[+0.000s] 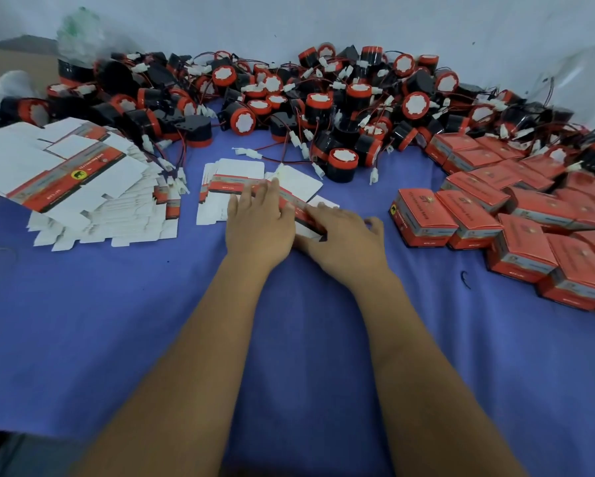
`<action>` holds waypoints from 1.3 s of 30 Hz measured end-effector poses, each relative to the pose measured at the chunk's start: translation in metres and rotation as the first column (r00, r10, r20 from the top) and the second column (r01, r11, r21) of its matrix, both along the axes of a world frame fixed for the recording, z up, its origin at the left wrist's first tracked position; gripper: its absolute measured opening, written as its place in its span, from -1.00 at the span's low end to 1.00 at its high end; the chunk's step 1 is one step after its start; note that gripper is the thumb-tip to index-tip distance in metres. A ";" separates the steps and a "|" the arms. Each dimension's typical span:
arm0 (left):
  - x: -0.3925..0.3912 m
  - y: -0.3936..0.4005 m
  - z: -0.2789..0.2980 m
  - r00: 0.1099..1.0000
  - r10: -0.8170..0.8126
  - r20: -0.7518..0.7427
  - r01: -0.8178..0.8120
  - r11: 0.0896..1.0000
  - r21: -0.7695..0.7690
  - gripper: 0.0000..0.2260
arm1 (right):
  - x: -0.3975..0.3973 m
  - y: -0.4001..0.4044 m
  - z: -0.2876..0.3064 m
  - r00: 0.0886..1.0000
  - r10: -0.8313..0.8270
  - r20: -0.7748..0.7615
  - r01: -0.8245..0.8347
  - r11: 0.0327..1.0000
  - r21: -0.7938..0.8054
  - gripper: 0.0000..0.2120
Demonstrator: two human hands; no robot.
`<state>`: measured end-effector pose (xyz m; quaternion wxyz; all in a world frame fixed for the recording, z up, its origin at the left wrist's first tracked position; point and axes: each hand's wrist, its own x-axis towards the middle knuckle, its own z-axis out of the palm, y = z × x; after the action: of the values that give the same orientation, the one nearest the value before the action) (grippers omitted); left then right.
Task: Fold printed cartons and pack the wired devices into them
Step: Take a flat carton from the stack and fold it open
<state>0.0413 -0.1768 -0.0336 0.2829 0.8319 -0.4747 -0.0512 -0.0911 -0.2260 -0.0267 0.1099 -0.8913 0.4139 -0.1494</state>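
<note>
While both hands (260, 225) (341, 235) press flat cartons (234, 187), fingers straight, blue cloth (117, 321) meets white wall (358, 22)

Blue cloth (117, 321) over table; crumpled plastic bag (79, 32) far left.

You have open blue worktop (151, 321) in the whole near part. On the far side the heap of wired devices (323, 98) blocks you from left to right. The stack of flat cartons (76, 187) closes the left, the folded boxes (516, 222) close the right. Between them only a narrow gap stays, with loose flat cartons (234, 180) lying in it.
</note>
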 end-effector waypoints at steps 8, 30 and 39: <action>0.014 0.009 0.006 0.983 0.158 -0.095 -0.165 0.984 -0.071 -0.58 | -0.019 -0.008 0.005 0.976 -0.137 0.168 0.133 0.991 0.033 -0.68; 0.001 0.005 0.013 0.859 -0.165 -0.484 -0.157 0.815 -0.557 -0.71 | -0.022 0.001 0.013 0.988 -0.137 0.068 0.151 0.948 -0.279 -0.79; -0.014 0.001 0.015 0.906 -0.204 -0.372 0.010 0.887 -0.462 -0.63 | -0.024 0.003 0.018 0.914 -0.162 0.373 0.292 0.899 -0.326 -0.87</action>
<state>0.0270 -0.1755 -0.0185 0.5574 0.6859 -0.4497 -0.1293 -0.1154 -0.2227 -0.0090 -0.0118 -0.8015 0.4553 -0.3875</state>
